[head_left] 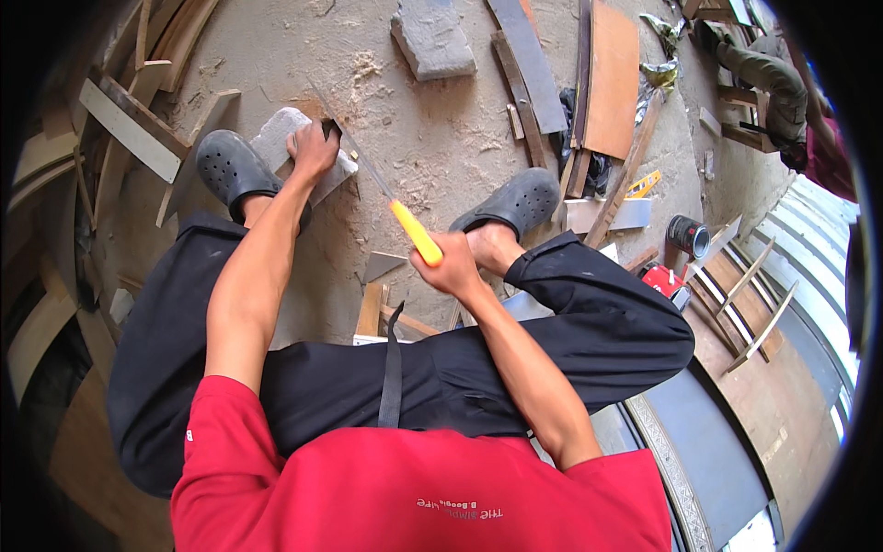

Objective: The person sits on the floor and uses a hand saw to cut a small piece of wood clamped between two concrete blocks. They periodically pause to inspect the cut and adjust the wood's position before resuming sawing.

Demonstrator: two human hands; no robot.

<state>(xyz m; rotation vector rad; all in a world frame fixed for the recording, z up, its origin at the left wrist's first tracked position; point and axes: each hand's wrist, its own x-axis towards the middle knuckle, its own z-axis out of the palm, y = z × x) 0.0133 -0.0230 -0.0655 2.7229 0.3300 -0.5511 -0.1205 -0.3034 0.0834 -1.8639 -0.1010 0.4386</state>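
A person in a red shirt (405,497) and dark pants (589,340) sits with knees spread wide over a dusty floor (368,115). The right hand (449,264) is closed tight around the yellow handle of a saw (405,217). The saw is in the middle, with its thin blade pointing far and a bit left, passing just to the right of the left hand (315,152). The left hand is bent down at a gray block (272,138) on the floor; its fingers are curled, but you cannot tell what they grip. You also cannot tell if the blade touches the block. A gray shoe (225,166) is just left of the block, and the other shoe (520,202) is over to the right. Another block (434,44) lies farther away. Wood scraps (129,129) are heaped on the left. On the right lie an orange board (612,83), a yellow level (644,184), a dark can (687,236) and a red tool (664,283). At the far right, part of another person (782,87) shows.
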